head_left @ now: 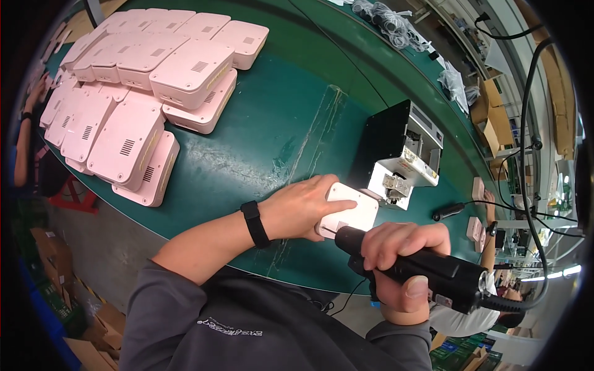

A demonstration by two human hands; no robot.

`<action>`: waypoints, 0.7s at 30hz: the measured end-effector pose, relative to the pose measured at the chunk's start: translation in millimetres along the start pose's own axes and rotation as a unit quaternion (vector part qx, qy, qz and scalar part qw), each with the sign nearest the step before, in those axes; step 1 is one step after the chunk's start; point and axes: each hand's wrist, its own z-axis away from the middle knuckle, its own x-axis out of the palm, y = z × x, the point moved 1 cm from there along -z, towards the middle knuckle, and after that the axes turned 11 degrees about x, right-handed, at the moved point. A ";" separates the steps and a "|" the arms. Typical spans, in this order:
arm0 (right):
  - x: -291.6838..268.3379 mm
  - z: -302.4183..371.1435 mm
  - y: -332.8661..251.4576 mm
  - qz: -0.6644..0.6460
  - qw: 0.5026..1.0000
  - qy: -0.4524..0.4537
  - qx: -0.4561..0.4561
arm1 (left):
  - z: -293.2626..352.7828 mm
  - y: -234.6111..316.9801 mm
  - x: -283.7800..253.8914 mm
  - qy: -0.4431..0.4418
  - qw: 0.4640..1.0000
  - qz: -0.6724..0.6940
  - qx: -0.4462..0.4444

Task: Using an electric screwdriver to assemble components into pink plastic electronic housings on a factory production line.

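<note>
Step in hand, by my judgement: driving a screw into the underside of a pink housing [348, 213]. The housing lies on the green table [278, 123] at its near edge, vent slots facing up, just in front of the black-and-white screw feeder [402, 154].

My left hand [303, 207] lies flat over the left part of the housing, fingers [337, 204] closed down over its top face and pressing it against the table. A black band sits on that wrist.

My right hand [405, 266] grips the black electric screwdriver [427, 266], fingers wrapped fully round the barrel, thumb along the underside. The tool lies nearly level, its tip at the near left corner of the housing; whether the bit is seated in a screw I cannot tell, since the nose hides the contact point. A cable runs off the tool's rear toward the right.

Stacks of pink housings [142, 93] stand well apart at the far left of the table. A second black tool [448, 211] lies to the right of the feeder.

Next move, as I judge it, calls for keeping the bit square to the hole while the left hand keeps the housing from turning under torque. Risk: a slanted bit could slip and mark the plastic.
</note>
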 end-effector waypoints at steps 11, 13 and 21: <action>1.9 0.4 16.9 0.005 0.998 -0.056 -0.019 | 2.9 -3.6 3.1 -0.005 1.000 -0.008 0.000; 3.5 0.8 15.4 0.011 0.999 -0.045 -0.016 | 2.0 -1.1 1.3 -0.011 1.000 -0.008 0.004; -52.6 3.2 -22.0 -0.174 0.976 0.020 -0.126 | -3.2 21.6 -17.3 -0.033 0.999 0.010 -0.023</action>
